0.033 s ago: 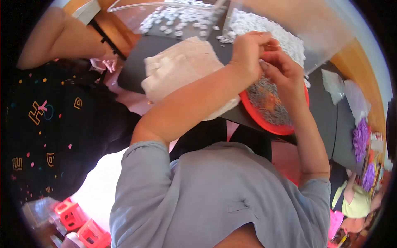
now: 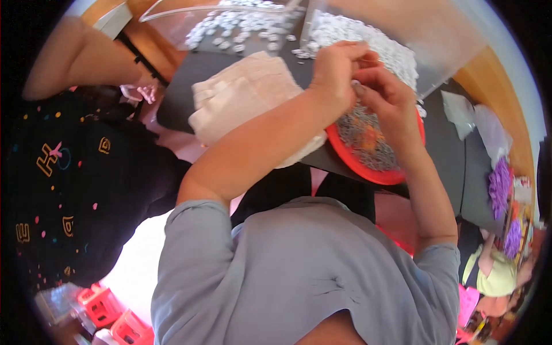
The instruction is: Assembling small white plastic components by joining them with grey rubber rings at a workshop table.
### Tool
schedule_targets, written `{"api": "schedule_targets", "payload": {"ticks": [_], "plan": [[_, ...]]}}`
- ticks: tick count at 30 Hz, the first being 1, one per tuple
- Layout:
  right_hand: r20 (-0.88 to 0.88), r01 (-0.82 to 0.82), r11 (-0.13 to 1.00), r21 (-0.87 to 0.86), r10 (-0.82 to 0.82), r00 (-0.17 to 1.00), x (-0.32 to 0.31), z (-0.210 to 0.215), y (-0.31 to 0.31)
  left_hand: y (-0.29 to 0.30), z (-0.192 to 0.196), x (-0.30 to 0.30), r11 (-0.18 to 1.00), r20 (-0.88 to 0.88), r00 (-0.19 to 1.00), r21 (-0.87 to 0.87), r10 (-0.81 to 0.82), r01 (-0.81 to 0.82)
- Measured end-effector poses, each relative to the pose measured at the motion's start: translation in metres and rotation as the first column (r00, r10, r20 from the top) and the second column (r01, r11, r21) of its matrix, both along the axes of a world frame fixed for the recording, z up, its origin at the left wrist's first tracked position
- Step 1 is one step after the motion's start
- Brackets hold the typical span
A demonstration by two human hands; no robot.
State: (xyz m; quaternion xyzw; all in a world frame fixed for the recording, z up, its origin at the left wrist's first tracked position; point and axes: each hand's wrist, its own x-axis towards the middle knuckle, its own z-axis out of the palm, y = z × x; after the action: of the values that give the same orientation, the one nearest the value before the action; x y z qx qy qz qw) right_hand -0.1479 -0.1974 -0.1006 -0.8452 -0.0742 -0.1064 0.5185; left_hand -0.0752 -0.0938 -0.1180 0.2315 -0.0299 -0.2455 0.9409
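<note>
My left hand (image 2: 338,72) and my right hand (image 2: 392,99) meet above the red basin (image 2: 382,177), their fingers curled in toward each other. A small white piece (image 2: 355,84) shows at the tip of my right thumb, pinched there. What my left fingers hold, if anything, is hidden behind the hand. Many small grey pieces (image 2: 359,138) fill the basin, too fine to name, with an orange patch (image 2: 368,129) among them. Just beyond the hands lies a heap of small white pieces (image 2: 368,34). Left of the basin is a folded cream cloth (image 2: 247,95), partly under my left forearm.
More white pieces (image 2: 247,26) lie scattered at the far left of the dark table (image 2: 172,103). Clear plastic bags (image 2: 460,115) and purple bundles (image 2: 500,187) are at the right. A person in black patterned clothing (image 2: 86,190) sits close on my left; red stools (image 2: 100,305) stand lower left.
The whole view has shifted slightly, so the table and basin appear a little further left. Both hands keep nearly the same pose together above the basin.
</note>
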Motion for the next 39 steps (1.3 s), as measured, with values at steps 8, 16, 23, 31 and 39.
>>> {"api": "schedule_targets", "payload": {"ticks": [8,16,23,31,39], "plan": [[-0.152,-0.044,0.973,0.228,0.081,0.985,-0.01,0.024,-0.028,-0.004,0.006,-0.008,0.983,0.201,0.976,0.139,0.088,-0.117],[-0.102,0.059,0.859,0.509,-0.008,0.995,0.002,0.022,-0.072,-0.012,0.003,-0.012,0.905,0.477,0.878,0.352,0.048,-0.24],[-0.064,0.04,0.845,0.534,-0.007,0.998,0.004,0.021,-0.076,-0.016,0.006,-0.015,0.845,0.603,0.797,0.405,0.039,-0.348],[-0.037,0.062,0.85,0.524,-0.05,0.998,0.002,0.018,-0.067,-0.016,0.007,-0.018,0.862,0.609,0.792,0.375,0.049,-0.341],[0.026,0.077,0.887,0.456,-0.1,0.995,0.0,0.021,-0.06,-0.013,0.01,-0.02,0.847,0.609,0.792,0.399,0.041,-0.35]]}}
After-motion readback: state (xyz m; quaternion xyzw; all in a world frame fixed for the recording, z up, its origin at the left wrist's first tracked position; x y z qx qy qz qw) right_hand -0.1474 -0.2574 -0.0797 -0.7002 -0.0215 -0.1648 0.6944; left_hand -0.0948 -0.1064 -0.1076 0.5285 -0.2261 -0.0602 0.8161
